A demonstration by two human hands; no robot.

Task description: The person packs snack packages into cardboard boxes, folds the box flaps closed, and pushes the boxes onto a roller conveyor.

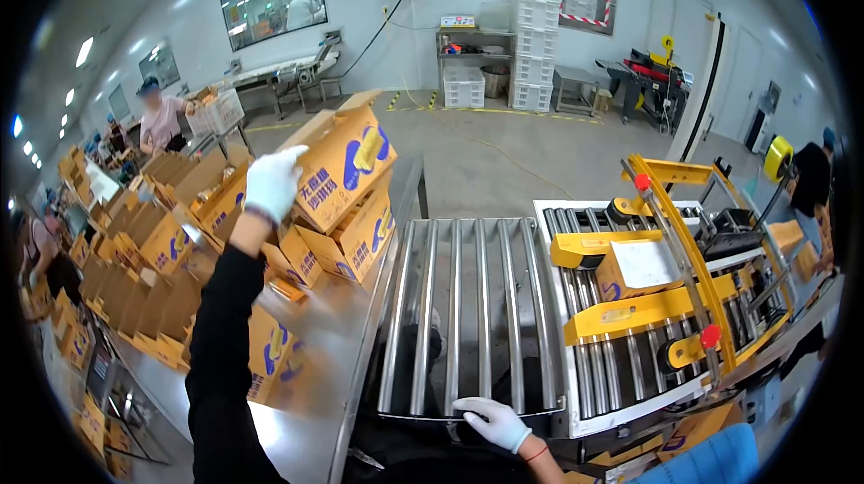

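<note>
My left hand [274, 182], in a white glove, is closed on the upper left edge of a cardboard box [346, 164] with purple print and a raised top flap. The box is lifted and tilted above another open box [360, 236] on the metal table [337, 331]. My right hand [492, 423], also gloved, lies with its fingers stretched on the front edge of the roller conveyor [468, 304]. It holds nothing.
Many open boxes [162, 245] crowd the table at the left. At the right, a yellow-armed machine [621, 317] has a box [641, 268] between its side guides. A person [162, 119] stands at the back left; others are at both sides.
</note>
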